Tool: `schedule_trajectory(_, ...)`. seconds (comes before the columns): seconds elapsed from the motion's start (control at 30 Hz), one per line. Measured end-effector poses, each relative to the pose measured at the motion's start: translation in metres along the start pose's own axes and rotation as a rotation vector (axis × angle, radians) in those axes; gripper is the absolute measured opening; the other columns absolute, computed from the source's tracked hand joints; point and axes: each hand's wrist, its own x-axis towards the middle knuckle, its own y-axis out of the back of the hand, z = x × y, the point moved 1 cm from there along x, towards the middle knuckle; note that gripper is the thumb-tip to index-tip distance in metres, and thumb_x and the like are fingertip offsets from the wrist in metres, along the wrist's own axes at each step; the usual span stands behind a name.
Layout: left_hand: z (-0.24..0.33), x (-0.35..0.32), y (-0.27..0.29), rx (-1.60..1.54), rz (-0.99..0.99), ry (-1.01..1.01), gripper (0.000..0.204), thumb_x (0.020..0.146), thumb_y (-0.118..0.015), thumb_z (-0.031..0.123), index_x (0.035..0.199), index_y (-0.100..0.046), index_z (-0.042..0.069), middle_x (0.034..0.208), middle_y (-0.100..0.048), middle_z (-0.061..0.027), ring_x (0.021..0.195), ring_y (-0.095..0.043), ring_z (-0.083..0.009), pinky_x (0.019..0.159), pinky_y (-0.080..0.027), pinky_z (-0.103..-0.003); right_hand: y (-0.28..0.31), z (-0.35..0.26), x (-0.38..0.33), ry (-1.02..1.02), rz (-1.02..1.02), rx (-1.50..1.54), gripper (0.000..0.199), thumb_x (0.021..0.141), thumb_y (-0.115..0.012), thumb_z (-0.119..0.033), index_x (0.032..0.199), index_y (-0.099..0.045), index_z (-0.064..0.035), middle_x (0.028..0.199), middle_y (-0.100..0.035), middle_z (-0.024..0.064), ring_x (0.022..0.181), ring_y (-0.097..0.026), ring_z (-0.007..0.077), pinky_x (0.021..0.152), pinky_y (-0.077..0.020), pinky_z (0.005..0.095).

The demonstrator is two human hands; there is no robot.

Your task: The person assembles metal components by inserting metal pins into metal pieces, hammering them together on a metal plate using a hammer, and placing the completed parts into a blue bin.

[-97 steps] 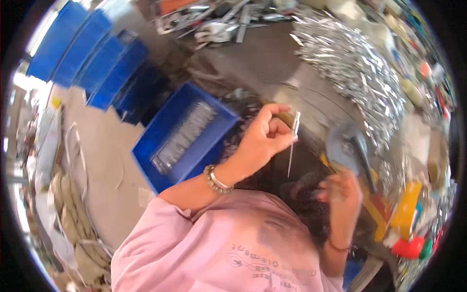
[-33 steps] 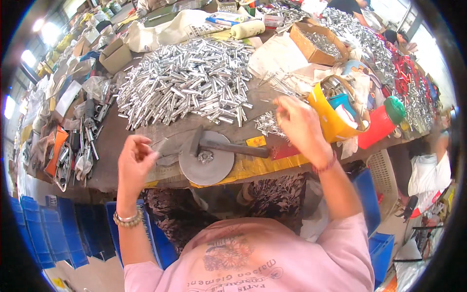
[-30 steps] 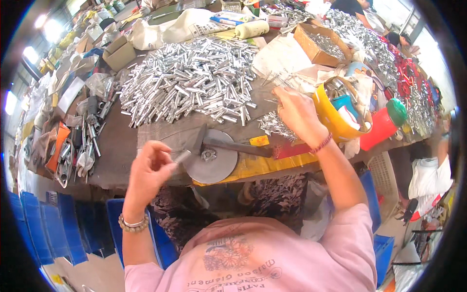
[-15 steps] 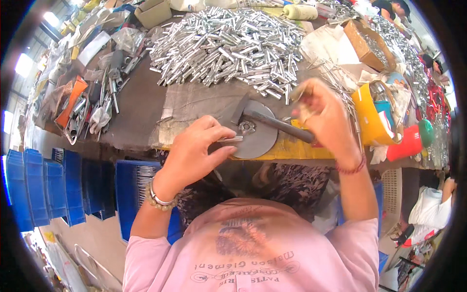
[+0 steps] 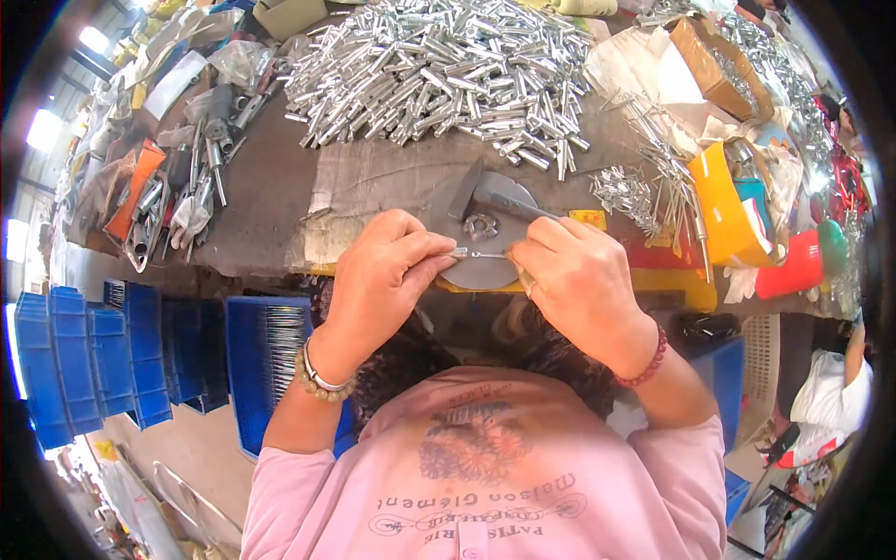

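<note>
My left hand (image 5: pixel 390 259) pinches a short silver metal tube (image 5: pixel 458 252) between thumb and fingers. Facing it, my right hand (image 5: pixel 577 280) is closed on a thin metal rod (image 5: pixel 490 255), whose tip points at the tube's end; whether the tip touches or enters the tube I cannot tell. Both hands are over a round grey metal plate (image 5: pixel 485 276) at the table's front edge. On that plate rest a hammer (image 5: pixel 499 198), its handle running toward my right hand, and a small ring-shaped metal part (image 5: pixel 481 226).
A large heap of silver tubes (image 5: pixel 439 75) covers the back middle. Loose thin rods and small metal parts (image 5: pixel 623 191) lie right, near a cut-open yellow container (image 5: pixel 723 210) and a red cup (image 5: pixel 791 266). Tools (image 5: pixel 191 177) clutter the left. Blue bins (image 5: pixel 257 373) stand below the edge.
My right hand has come down and left to meet the left hand, bringing the thin rod to the tube. Small metal parts on the right, earlier behind that hand, now show.
</note>
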Motion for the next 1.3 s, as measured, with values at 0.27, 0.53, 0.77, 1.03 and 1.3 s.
schedule_trajectory(0.27,-0.005,-0.003,-0.003,-0.016,0.051,-0.032,0.019,0.084,-0.089,0.008,0.102,-0.082,0.008,0.092,-0.068,-0.0088,0.085,-0.068,-0.0301,0.072,-0.055,-0.040,-0.003,0.002,0.001,0.056,0.029,-0.020,0.002,0.086,-0.072,-0.010,0.087,-0.072,-0.0088,0.092,-0.063,0.0057,0.091,-0.068,0.0264,0.081,-0.0562,0.0419)
schedule_trajectory(0.53,-0.006,-0.004,-0.005,-0.028,0.044,-0.014,0.020,0.085,-0.088,0.005,0.105,-0.083,0.006,0.094,-0.067,-0.0093,0.085,-0.067,-0.0277,0.074,-0.054,-0.037,-0.009,0.004,0.004,0.090,0.052,-0.012,0.005,0.085,-0.071,-0.010,0.089,-0.072,-0.0091,0.092,-0.063,0.0052,0.091,-0.068,0.0258,0.082,-0.0556,0.0409)
schedule_trajectory(0.77,-0.003,-0.003,-0.005,0.000,0.033,0.001,0.019,0.086,-0.088,0.007,0.104,-0.082,0.007,0.093,-0.066,-0.0092,0.083,-0.068,-0.0292,0.072,-0.055,-0.038,-0.017,0.000,0.005,0.124,0.047,-0.065,0.002,0.084,-0.069,-0.012,0.085,-0.070,-0.0124,0.095,-0.063,0.0032,0.093,-0.066,0.0234,0.082,-0.0543,0.0385)
schedule_trajectory(1.03,0.001,-0.006,-0.004,0.019,0.055,0.007,0.018,0.088,-0.087,0.006,0.105,-0.082,0.007,0.093,-0.066,-0.0098,0.082,-0.068,-0.0301,0.071,-0.055,-0.040,0.030,0.060,-0.019,-0.240,0.205,-0.179,0.011,0.084,-0.080,-0.004,0.093,-0.078,-0.0102,0.094,-0.071,0.0077,0.090,-0.074,0.0293,0.078,-0.0603,0.0417)
schedule_trajectory(1.3,0.002,-0.007,-0.004,0.005,0.018,0.024,0.022,0.090,-0.084,0.000,0.111,-0.081,0.006,0.098,-0.064,-0.0109,0.088,-0.066,-0.0278,0.078,-0.053,-0.035,0.034,0.093,-0.036,-0.299,0.070,-0.173,0.006,0.088,-0.077,-0.008,0.095,-0.077,-0.0078,0.096,-0.070,0.0102,0.093,-0.074,0.0342,0.080,-0.0592,0.0458)
